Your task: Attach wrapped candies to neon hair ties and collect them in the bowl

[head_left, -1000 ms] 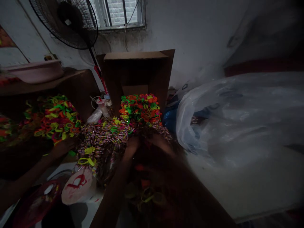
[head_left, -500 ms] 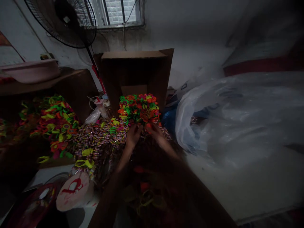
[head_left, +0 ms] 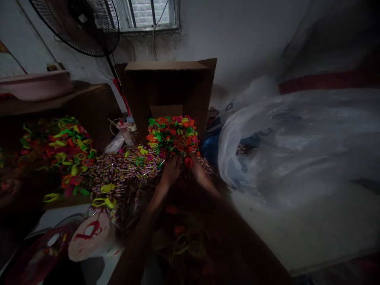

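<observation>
My left hand (head_left: 172, 169) is low at the front of a heap of neon toy watches (head_left: 172, 132), its fingers curled; what they hold, if anything, is hidden. Close beside it, my right hand (head_left: 196, 167) is closed on an orange-red toy watch (head_left: 189, 162), though the dim light blurs its outline. The heap, in green, orange, yellow and pink, spills from an open cardboard box (head_left: 204, 95) lying with its mouth towards me. Small wrapped candy sticks (head_left: 127, 168) spread in a thick layer left of my hands.
At left, a second box (head_left: 92, 105) holds more neon watches. Behind it stands a fan (head_left: 83, 23); a pink basin (head_left: 38, 85) rests on top. A large clear plastic bag (head_left: 282, 146) lies right. Near front left are a round pink-lidded tub (head_left: 92, 235) and a red container (head_left: 38, 253).
Both hands have drawn slightly down towards me, and the orange-red toy watch has moved with my right hand. The view has shifted a little.
</observation>
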Tool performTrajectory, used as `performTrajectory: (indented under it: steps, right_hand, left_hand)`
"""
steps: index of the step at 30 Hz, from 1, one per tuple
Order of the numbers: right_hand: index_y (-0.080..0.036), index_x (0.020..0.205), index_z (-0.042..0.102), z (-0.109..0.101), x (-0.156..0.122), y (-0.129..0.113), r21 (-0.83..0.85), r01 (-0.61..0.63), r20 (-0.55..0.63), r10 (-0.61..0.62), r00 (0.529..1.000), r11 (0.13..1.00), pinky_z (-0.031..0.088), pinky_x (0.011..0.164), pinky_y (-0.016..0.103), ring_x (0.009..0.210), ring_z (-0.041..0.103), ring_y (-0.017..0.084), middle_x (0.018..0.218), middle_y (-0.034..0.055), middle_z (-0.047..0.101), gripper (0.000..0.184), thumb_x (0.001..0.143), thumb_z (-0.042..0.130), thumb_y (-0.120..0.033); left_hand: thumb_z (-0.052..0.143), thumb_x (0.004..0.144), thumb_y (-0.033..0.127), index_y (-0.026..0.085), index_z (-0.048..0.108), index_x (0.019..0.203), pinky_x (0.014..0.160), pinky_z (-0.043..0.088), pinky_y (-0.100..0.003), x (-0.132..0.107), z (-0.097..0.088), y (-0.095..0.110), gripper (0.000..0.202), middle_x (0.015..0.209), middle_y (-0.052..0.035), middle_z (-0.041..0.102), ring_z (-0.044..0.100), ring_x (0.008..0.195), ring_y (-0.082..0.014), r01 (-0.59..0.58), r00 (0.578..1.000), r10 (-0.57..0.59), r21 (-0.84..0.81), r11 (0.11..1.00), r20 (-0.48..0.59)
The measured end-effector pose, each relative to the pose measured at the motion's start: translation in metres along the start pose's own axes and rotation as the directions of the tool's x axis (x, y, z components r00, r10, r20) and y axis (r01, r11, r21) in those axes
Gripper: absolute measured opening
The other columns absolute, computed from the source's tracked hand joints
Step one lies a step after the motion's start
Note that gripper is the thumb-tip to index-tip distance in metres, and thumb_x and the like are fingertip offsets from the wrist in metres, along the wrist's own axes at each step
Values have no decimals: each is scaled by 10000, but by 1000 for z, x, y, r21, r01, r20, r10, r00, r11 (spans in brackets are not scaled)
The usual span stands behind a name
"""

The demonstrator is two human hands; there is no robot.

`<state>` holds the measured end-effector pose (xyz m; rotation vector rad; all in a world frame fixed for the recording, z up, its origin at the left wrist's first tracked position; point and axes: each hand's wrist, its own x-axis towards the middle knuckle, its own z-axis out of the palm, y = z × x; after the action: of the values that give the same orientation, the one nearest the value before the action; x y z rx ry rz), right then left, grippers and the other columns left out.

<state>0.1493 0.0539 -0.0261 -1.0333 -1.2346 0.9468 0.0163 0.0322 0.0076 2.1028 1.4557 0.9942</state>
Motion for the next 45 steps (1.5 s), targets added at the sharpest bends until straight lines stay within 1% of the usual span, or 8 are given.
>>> performTrajectory:
  steps: [6,11,21,25,31,36,41,45]
  right_hand:
    - [-197,991,657,1,0,3,6,-24,-62,24,998,1000,410,1003,371,1018,580,210,1060,78,676,383,828,455,-478]
    - [-209,959,644,-2,-7,-4,-39,-8,-30,6,1000,999,407,990,331,1027,565,201,1037,54,664,326,827,475,-455]
    - [-201,975,625,1,-14,-11,-40,24,-18,-24,1000,999,392,940,301,983,543,184,1008,37,641,353,831,491,-494]
    - [-203,944,622,2,-15,-13,-33,42,-24,-43,999,999,409,920,302,950,549,183,956,29,637,324,835,487,-477]
    - [-210,978,619,3,-17,-12,-85,33,3,-33,999,996,392,981,327,1008,548,189,1055,39,637,314,851,471,-457]
    - [-207,1028,603,6,-20,-10,-171,38,39,-31,999,985,400,990,332,1024,555,184,1090,55,630,311,891,432,-428]
    - [-200,1110,595,8,-18,-6,-225,61,23,-58,998,972,393,1016,347,1088,552,192,1169,82,624,349,903,398,-400]
    - [-215,1081,594,8,-18,-6,-225,77,13,-76,997,971,409,991,356,1059,560,198,1143,72,629,328,916,387,-409]
  left_hand:
    - [307,997,237,187,640,1055,983,461,-368,-1,7,-3,341,1083,-96,694,624,1073,-222,-125,992,119,157,980,49]
    - [477,947,333,157,596,1167,1014,445,-403,-6,7,-1,306,1151,-141,654,576,1158,-264,-202,979,192,232,951,66]
    - [549,893,257,146,623,1057,887,502,-329,-5,7,0,211,998,-103,695,648,957,-224,-134,991,136,167,977,-1]
    - [563,884,266,159,638,1050,850,509,-304,-4,6,0,211,984,-87,708,663,935,-214,-129,992,127,150,980,24]
    - [550,899,303,165,649,1099,834,511,-292,-3,2,-2,262,1011,-95,727,683,932,-220,-84,993,64,209,974,98]
    - [499,922,335,176,642,1157,860,512,-317,-5,-4,3,318,1064,-122,723,680,1006,-256,6,988,-64,380,925,141]
    - [407,959,309,177,626,1186,862,517,-318,-8,-5,10,342,1074,-124,720,683,1013,-248,-22,983,-66,466,885,172]
    - [398,967,349,179,643,1163,877,516,-322,-8,-3,12,357,1053,-127,724,680,1031,-249,19,981,-106,467,884,162]
